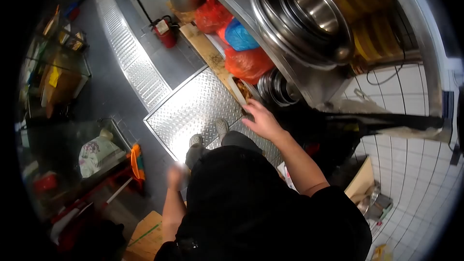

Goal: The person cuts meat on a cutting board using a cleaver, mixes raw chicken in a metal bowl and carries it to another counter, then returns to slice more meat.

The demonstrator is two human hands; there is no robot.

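My right hand (263, 120) reaches forward with thumb and fingers apart, and I see nothing in it. Just beyond its fingertips, under the metal shelf, is a pale-rimmed container (239, 90) with brownish contents I cannot make out. Stacked metal bowls (273, 88) lie close to that hand on the lower level. Low at my side is my left hand (176, 178), smeared by motion, so its fingers cannot be read. An orange cloth-like thing (137, 162) hangs to the left of it.
I stand on a metal floor plate (186, 104) that meets a drain grating (128, 50). Large steel bowls (261, 5) sit on the steel shelf (304, 79), with red bags (249, 65) and a blue bag (241, 35) below. A fire extinguisher (166, 34) stands ahead; a cardboard box (147, 234) lies behind left.
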